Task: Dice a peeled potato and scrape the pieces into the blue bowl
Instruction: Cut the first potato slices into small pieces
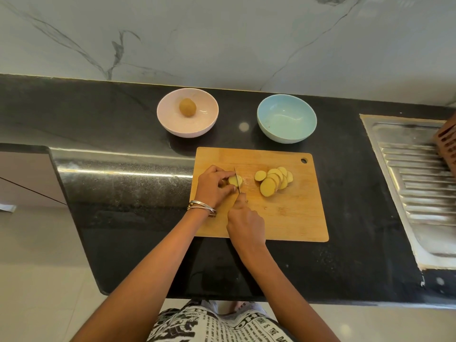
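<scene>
On the wooden cutting board [291,218] my left hand [212,186] grips the uncut end of a peeled potato [234,180] at the board's left side. My right hand [244,223] holds a knife [237,180] by its handle, the blade standing across the potato right beside my left fingertips. Several round potato slices [274,180] lie overlapping to the right of the blade. The blue bowl [286,118] sits empty behind the board, to the right.
A pink bowl [187,112] with a whole potato [187,107] in it stands behind the board's left corner. A steel sink drainboard [419,183] lies to the right, with a brown basket [447,144] at its far edge. The black counter ends close to the left.
</scene>
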